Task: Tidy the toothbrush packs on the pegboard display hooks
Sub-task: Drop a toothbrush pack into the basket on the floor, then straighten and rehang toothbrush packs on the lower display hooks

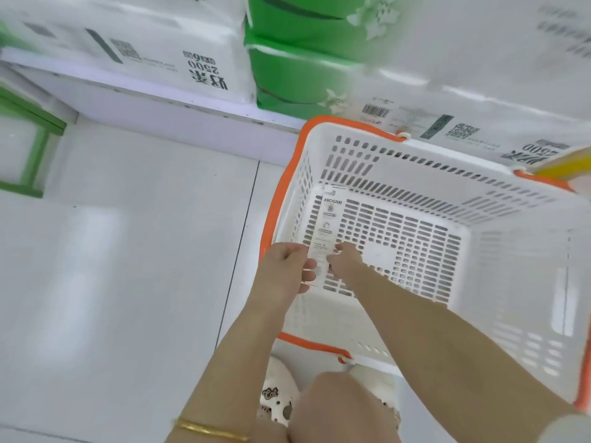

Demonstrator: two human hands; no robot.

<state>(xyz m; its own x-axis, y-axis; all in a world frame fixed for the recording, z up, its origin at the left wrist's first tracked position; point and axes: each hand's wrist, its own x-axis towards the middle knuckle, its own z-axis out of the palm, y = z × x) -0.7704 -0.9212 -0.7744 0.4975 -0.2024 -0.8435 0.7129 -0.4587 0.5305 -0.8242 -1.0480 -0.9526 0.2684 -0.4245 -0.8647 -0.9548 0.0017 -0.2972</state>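
At 6 o'clock a bent knee (335, 407) is showing beside a patterned shoe (278, 398), and a gold bangle (211, 430) is sitting on the left forearm. Just past them, both hands are reaching into a white basket (415, 161) standing on the floor (128, 251). The left hand (286, 266) is pinching the near end of a toothbrush pack (329, 219) from 9 o'clock, and the right hand (347, 260) is pinching it from 3 o'clock. The pack is lying inside the basket by its left wall, pointing toward 12 o'clock. Beyond, white tissue packs (179, 43) and green packs (303, 59) are sitting on a shelf (160, 100).
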